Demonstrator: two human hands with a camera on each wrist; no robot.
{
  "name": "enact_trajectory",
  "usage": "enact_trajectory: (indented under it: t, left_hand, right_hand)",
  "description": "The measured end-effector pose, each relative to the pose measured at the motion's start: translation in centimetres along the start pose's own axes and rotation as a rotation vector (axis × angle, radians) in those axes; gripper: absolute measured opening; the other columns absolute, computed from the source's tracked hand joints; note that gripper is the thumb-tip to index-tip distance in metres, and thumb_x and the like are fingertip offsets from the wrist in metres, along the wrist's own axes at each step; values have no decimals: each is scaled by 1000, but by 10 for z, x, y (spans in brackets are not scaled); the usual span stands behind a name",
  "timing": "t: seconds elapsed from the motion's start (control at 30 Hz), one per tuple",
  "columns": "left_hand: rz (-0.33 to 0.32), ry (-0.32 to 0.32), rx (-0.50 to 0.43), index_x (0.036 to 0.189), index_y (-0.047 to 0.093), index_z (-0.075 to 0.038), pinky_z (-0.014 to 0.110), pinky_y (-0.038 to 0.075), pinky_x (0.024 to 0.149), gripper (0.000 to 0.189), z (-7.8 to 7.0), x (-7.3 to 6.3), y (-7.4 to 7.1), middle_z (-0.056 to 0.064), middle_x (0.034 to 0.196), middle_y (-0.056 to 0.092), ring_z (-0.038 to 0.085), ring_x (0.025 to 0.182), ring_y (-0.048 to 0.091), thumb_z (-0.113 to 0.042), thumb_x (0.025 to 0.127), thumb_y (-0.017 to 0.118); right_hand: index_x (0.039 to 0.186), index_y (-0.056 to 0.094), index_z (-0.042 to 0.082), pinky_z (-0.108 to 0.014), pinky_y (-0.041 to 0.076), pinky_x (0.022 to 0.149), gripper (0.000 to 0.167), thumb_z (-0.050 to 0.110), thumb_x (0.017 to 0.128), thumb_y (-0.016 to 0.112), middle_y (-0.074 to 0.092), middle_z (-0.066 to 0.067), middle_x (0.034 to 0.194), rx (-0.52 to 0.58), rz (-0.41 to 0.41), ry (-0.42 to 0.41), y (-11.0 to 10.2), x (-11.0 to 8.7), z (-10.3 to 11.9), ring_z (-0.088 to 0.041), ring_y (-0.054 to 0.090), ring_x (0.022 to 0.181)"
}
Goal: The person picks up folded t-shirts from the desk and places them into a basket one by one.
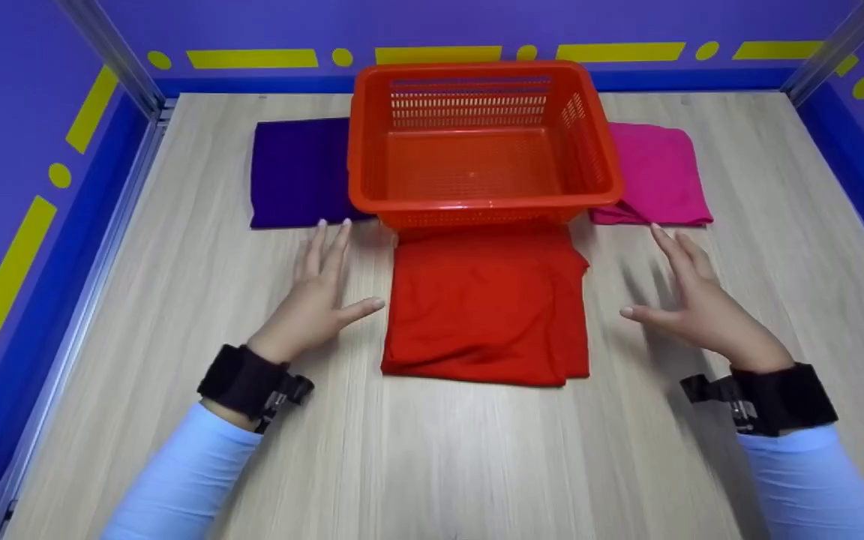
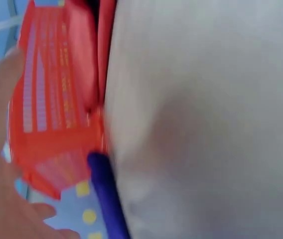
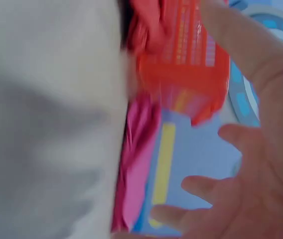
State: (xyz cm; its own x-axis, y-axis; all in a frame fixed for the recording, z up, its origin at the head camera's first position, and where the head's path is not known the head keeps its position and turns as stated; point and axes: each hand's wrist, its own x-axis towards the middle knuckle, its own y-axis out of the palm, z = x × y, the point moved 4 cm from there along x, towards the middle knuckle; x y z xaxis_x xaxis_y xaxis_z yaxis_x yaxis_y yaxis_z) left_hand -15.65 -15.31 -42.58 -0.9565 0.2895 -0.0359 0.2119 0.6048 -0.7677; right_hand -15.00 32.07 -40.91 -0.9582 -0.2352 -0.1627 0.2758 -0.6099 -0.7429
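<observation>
A folded red cloth [image 1: 488, 307] lies on the table in front of an orange-red plastic basket [image 1: 469, 202] with nothing inside. To the left of the cloth, my left hand [image 1: 312, 307] hovers with fingers spread and thumb pointing inward, holding nothing. My right hand [image 1: 702, 307] is held the same way on the other side, apart from the cloth. A folded purple cloth [image 1: 301, 172] sits left of the basket and a folded pink cloth [image 1: 661, 176] right of it, each partly hidden by the basket. Both wrist views are blurred but show the basket [image 2: 57, 144] beyond the hands.
The pale wood-grain table [image 1: 447, 457] is bounded by blue-purple panels [image 1: 252, 22] with yellow marks at the back and sides. A metal rail [image 1: 94, 292] runs along the left edge. Each wrist wears a black strap [image 1: 244, 382] with a small camera.
</observation>
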Motion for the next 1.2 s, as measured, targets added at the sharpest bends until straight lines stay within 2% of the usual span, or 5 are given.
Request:
enact_trajectory:
  t: [0.2,0.5,0.7,0.87,1.2]
  left_hand:
    - [49,-9,-428,164,-1,-12,54,26,119,105,-15,2,28,19,167,1,36,153,12,-34,94,74]
    - [149,-330,-975,161,8,0,49,33,117,85,-23,10,50,25,163,22,34,146,32,-18,99,62]
    - [179,-427,-1242,157,22,4,45,43,108,68,-25,20,64,14,143,45,19,112,50,-9,99,56]
    - [199,-380,-1292,142,44,-1,35,52,94,46,-31,30,78,7,117,62,18,104,61,-2,98,57]
    - [230,-471,-1327,136,44,-6,37,55,89,40,-29,36,89,9,114,64,21,101,65,4,98,54]
  right_hand:
    - [164,-3,18,-57,42,107,104,27,95,74,9,-25,165,417,114,98,23,15,11,-48,29,145]
    - [160,10,4,-40,56,91,71,11,104,53,54,-12,137,1109,268,259,51,34,13,-18,65,108]
    - [141,32,11,-40,57,83,42,11,104,53,66,-3,113,1238,305,291,65,43,13,-20,65,101]
    - [138,35,15,-35,55,81,37,12,105,51,60,-1,117,1280,324,283,78,46,17,-20,63,103]
    - [144,30,25,-38,53,98,51,10,103,56,51,-6,132,1257,386,277,108,48,32,-19,58,118]
